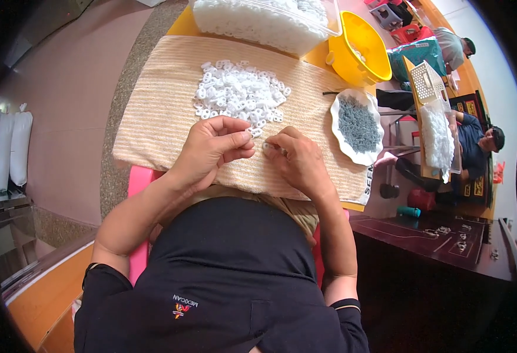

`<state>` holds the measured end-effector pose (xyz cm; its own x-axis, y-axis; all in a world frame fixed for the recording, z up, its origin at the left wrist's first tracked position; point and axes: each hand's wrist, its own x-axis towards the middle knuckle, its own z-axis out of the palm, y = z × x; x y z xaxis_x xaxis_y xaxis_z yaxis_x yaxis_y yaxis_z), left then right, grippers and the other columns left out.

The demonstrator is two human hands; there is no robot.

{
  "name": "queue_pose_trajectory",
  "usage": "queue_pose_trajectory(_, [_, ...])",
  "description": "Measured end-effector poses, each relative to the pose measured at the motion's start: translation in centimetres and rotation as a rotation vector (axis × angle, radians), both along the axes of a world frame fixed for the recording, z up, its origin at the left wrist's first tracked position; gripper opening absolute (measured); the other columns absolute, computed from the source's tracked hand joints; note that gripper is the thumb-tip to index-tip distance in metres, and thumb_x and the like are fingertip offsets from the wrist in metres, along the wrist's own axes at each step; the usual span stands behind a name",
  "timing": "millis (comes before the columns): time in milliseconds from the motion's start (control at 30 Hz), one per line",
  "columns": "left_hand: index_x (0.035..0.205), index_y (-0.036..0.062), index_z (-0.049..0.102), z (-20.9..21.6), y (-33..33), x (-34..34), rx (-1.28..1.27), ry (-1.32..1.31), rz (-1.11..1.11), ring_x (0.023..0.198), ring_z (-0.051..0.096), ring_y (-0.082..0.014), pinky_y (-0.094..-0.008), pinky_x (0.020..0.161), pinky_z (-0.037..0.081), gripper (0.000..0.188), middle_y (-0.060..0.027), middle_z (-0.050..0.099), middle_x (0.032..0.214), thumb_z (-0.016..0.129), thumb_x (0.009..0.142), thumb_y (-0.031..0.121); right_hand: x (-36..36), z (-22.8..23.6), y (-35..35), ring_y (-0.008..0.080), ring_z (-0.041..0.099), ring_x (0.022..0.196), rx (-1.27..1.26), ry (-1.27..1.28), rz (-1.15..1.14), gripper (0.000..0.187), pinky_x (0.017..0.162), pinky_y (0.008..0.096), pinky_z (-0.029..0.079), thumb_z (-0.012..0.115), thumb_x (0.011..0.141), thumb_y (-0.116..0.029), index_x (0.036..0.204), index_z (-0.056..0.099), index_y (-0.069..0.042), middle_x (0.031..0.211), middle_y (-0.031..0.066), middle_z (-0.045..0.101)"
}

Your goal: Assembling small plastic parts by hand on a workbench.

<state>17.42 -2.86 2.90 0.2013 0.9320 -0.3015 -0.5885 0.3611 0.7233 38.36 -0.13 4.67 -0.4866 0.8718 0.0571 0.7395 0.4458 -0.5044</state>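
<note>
On a striped beige towel [158,112] lies a loose pile of small white plastic pieces [238,91], each with holes through it. My left hand [211,147] is at the pile's near edge, thumb and forefinger pinched on a small white plastic piece [256,133]. Just to its right, my right hand [301,157] has its fingertips closed on something tiny and pale, too small to name. The two hands are close together but not touching. Right of them, a white scalloped dish [342,147] holds many tiny grey pieces [358,123].
Behind the pile stands a clear plastic bin [258,44] full of white pieces. Beside it is a yellow basin [344,59]. At the right, a person in dark clothes [476,144] sits by another bin of white pieces [438,138]. White sacks [20,147] stand far left.
</note>
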Motion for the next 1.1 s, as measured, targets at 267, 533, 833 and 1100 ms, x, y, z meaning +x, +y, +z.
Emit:
queue_pose_trajectory(267, [0.104,-0.0018,0.061,-0.2,-0.2,0.3,-0.013,0.017,-0.008,0.080,0.066,-0.0139,-0.0289,0.076,0.059,0.016,-0.0077,0.065,0.090,0.064,0.089,0.003,0.0,-0.6,-0.6,0.0332,0.064,0.078,0.068,0.012,0.031,0.012,0.069,0.0403,0.050,0.067,0.083,-0.014,0.090,0.065,-0.005,0.087,0.0113,0.064])
queue_pose_trajectory(533, [0.105,-0.0019,0.061,-0.3,-0.3,0.6,-0.023,0.009,-0.022,0.080,0.066,-0.0141,-0.0296,0.077,0.059,0.016,-0.0077,0.065,0.090,0.064,0.089,0.003,1.0,-1.4,-0.6,0.0305,0.065,0.076,0.275,0.090,0.006,0.014,0.065,0.0389,0.052,0.067,0.079,-0.004,0.093,0.067,-0.006,0.087,0.0093,0.065])
queue_pose_trajectory(833, [0.104,-0.0030,0.060,-0.6,-0.3,0.4,-0.036,-0.009,-0.025,0.081,0.066,-0.0153,-0.0293,0.076,0.059,0.017,-0.0091,0.065,0.091,0.065,0.089,0.003,0.7,-0.5,-0.9,0.0296,0.065,0.076,0.317,0.019,0.056,0.014,0.066,0.0382,0.053,0.066,0.080,-0.004,0.094,0.067,-0.004,0.089,0.0099,0.065])
queue_pose_trajectory(1100, [0.104,-0.0036,0.060,-0.6,-0.4,0.6,-0.033,-0.009,-0.038,0.080,0.066,-0.0153,-0.0295,0.077,0.059,0.016,-0.0092,0.065,0.091,0.064,0.089,0.002,2.0,0.0,-0.6,0.0318,0.064,0.079,0.219,0.039,0.047,0.019,0.069,0.0387,0.051,0.062,0.083,-0.004,0.101,0.067,-0.004,0.093,0.0111,0.064])
